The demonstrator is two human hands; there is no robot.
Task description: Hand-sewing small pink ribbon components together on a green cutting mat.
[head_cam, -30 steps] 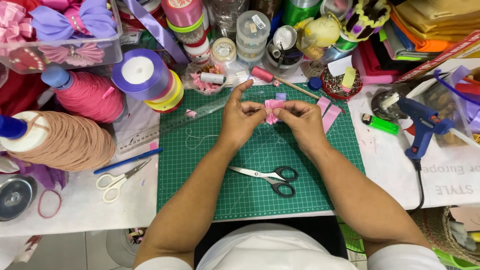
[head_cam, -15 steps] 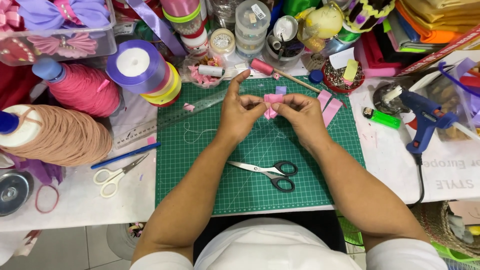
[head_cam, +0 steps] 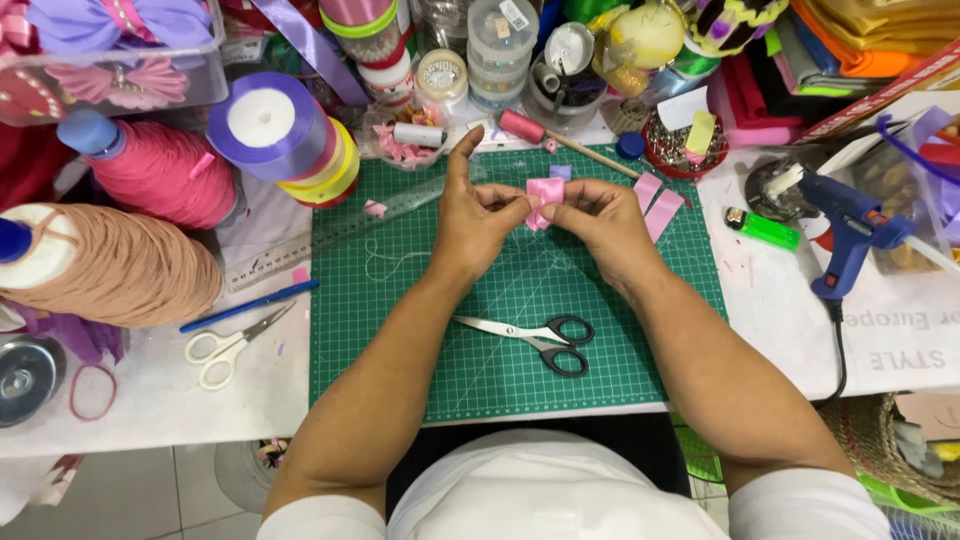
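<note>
Green gridded cutting mat [head_cam: 480, 350] on a cluttered white craft table [head_cam: 150, 400]; ribbon spools and thread cones are seen at upper left of frame. A small folded pink ribbon piece [head_cam: 545, 193] is held above the mat's upper centre, pinched between both hands. Left hand [head_cam: 475, 215]: thumb and fingers closed on the ribbon's left edge, index finger extended upward. Right hand [head_cam: 600, 222]: fingertips closed on the right edge. Judged light, soft, limp and slippery; folds are best gripped at the gathered centre. Black-handled scissors [head_cam: 545, 340] lie below the hands, untouched.
</note>
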